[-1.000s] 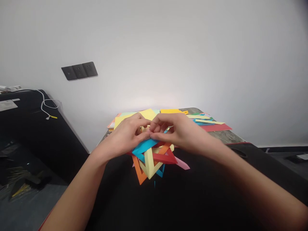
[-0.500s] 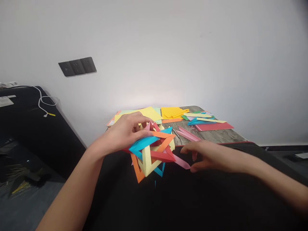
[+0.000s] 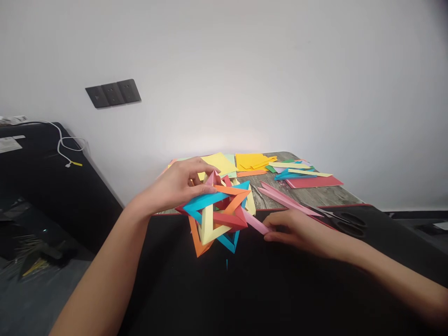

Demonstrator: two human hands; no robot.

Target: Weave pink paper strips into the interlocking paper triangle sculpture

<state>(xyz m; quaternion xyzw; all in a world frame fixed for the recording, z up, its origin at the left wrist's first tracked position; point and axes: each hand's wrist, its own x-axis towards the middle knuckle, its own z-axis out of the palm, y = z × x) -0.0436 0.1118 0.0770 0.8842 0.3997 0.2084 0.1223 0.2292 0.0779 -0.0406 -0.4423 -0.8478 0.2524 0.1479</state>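
Observation:
A many-pointed origami star point(image 3: 221, 217), woven from folded orange, blue, cream, red and pink strips, is held above the black mat. My left hand point(image 3: 182, 182) pinches it near its pink top point, thumb in front and fingers behind. From its right side a pink paper strip point(image 3: 255, 221) sticks out, and my right hand point(image 3: 290, 228) grips the strip's free end between thumb and fingers. Another folded pink strip point(image 3: 285, 198) lies on the table just beyond my right hand, beside a pair of scissors point(image 3: 345, 221) with dark handles.
On the wood-look table point(image 3: 269, 186) lie yellow sheets point(image 3: 254, 162), blue and cream folded strips point(image 3: 297, 174) and a red sheet point(image 3: 317, 182). A black mat point(image 3: 266, 289) covers the near side. A dark cabinet point(image 3: 45, 177) with a white cable stands left; wall sockets point(image 3: 113, 94) are above.
My right hand has closed on the end of the pink strip, having been apart just beside it. The star has shifted slightly up and left. The scissors have come into sight.

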